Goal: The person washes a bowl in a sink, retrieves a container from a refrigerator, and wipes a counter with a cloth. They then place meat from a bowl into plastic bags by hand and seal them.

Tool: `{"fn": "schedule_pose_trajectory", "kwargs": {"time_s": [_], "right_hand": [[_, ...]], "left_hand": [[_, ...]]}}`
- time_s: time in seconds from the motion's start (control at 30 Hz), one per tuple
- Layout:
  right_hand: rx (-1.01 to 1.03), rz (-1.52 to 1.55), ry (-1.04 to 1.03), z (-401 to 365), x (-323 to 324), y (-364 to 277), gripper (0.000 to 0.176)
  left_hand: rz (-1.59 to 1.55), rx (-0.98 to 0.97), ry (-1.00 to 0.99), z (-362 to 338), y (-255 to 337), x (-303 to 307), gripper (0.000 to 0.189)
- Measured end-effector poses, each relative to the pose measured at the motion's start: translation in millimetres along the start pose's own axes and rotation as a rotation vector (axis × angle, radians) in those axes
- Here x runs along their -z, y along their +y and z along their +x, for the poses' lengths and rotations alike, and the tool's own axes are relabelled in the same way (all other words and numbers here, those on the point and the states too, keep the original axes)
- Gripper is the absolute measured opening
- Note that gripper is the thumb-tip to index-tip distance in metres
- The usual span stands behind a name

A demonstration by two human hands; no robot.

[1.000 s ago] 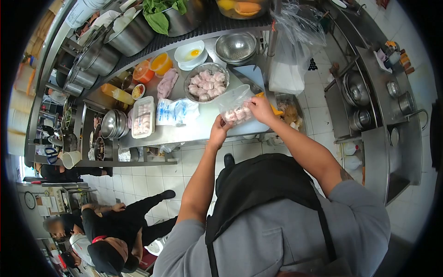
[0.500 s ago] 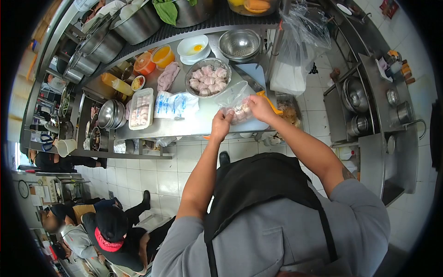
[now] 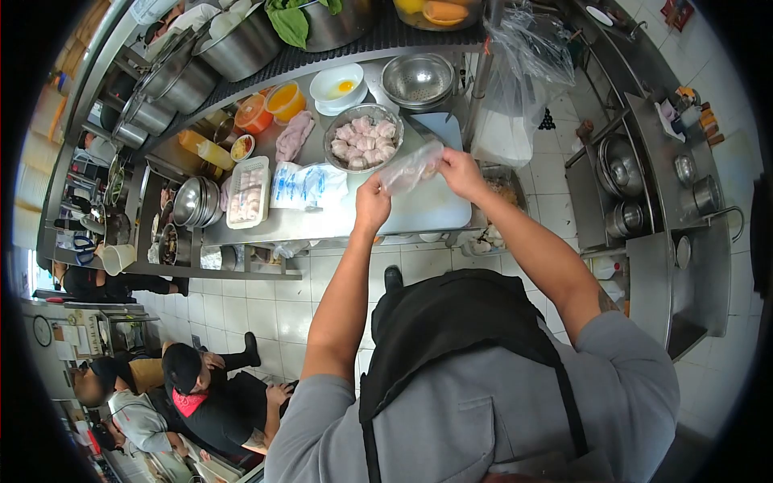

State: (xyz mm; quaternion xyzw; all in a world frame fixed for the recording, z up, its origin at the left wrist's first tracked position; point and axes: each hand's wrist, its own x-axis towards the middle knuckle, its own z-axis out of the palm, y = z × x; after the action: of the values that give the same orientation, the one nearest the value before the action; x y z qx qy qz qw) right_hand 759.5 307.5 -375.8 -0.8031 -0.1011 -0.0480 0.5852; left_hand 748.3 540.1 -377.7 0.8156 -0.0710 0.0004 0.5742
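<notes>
A clear plastic bag (image 3: 411, 169) with pale pieces inside is stretched between my two hands above the cutting board. My left hand (image 3: 373, 204) has its fingers closed on the bag's left end. At the right end, my right hand (image 3: 460, 175) grips the bag. Just behind the bag stands a metal bowl (image 3: 329, 146) of pale pink, round meat pieces. The white cutting board (image 3: 439, 211) lies under and to the right of the bag. A knife blade, partly hidden, rests on the board behind it.
Left of the bowl are a blue-printed plastic packet (image 3: 310, 185), a white tray of meat (image 3: 248, 193) and a pink cloth (image 3: 295, 136). A metal colander (image 3: 417, 79) stands behind. Plastic bags hang at right (image 3: 523, 97). Other people are at lower left (image 3: 217, 394).
Both hands have risen and moved slightly away from me with the bag, which now lies flatter and more stretched. The yellow-orange handle is no longer visible. A person at lower left has shifted.
</notes>
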Motion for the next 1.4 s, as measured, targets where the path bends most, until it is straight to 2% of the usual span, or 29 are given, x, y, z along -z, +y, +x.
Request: {"fn": "schedule_pose_trajectory", "kwargs": {"time_s": [0.03,0.1,0.13,0.23,0.27,0.37,0.47,0.57,0.67,0.77,0.87,0.93,1.0,1.1,1.13,1.4], "right_hand": [[-0.016,0.019,-0.031,-7,3,-4,0.018],[0.218,-0.231,-0.038,-30,3,19,0.021],[0.334,-0.356,-0.042,-44,3,34,0.025],[0.531,-0.626,-0.277,-87,8,74,0.033],[0.515,-0.662,-0.280,-99,9,74,0.034],[0.484,-0.738,-0.294,-118,12,66,0.037],[0.481,-0.716,-0.270,-120,17,53,0.042],[0.445,-0.644,-0.206,-111,14,43,0.050],[0.368,-0.585,-0.231,-103,11,42,0.056],[0.266,-0.464,-0.268,-95,0,57,0.059],[0.187,-0.302,-0.236,-87,-2,64,0.057],[0.172,-0.256,-0.162,-88,-1,68,0.054],[0.176,-0.390,-0.105,-92,-7,38,0.053],[0.237,-0.614,-0.078,-85,-26,23,0.051],[0.267,-0.692,-0.077,-83,-31,25,0.050],[0.260,-0.756,-0.076,-64,-42,42,0.040]], "left_hand": [[0.100,-0.120,-0.008,-6,-3,0,0.027],[0.299,-0.360,-0.023,-21,-19,-2,0.034],[0.390,-0.392,-0.100,-31,-37,-4,0.039],[0.676,-0.527,-0.249,-68,-57,-13,0.046],[0.684,-0.571,-0.193,-76,-66,-18,0.049],[0.766,-0.619,-0.207,-88,-77,-20,0.054],[0.868,-0.546,-0.189,-98,-64,-16,0.065],[0.773,-0.315,-0.191,-92,-45,-11,0.081],[0.637,-0.285,-0.226,-81,-57,-8,0.088],[0.606,-0.232,-0.314,-77,-63,-9,0.083],[0.306,-0.044,-0.239,-64,-65,2,0.070],[0.248,-0.044,-0.058,-45,-65,-6,0.060],[0.279,-0.067,0.048,-22,-57,-18,0.048],[0.490,-0.121,-0.098,3,-53,-23,0.044],[0.493,-0.045,-0.154,6,-49,-25,0.040],[0.478,0.021,-0.123,14,-50,-30,0.031]]}}
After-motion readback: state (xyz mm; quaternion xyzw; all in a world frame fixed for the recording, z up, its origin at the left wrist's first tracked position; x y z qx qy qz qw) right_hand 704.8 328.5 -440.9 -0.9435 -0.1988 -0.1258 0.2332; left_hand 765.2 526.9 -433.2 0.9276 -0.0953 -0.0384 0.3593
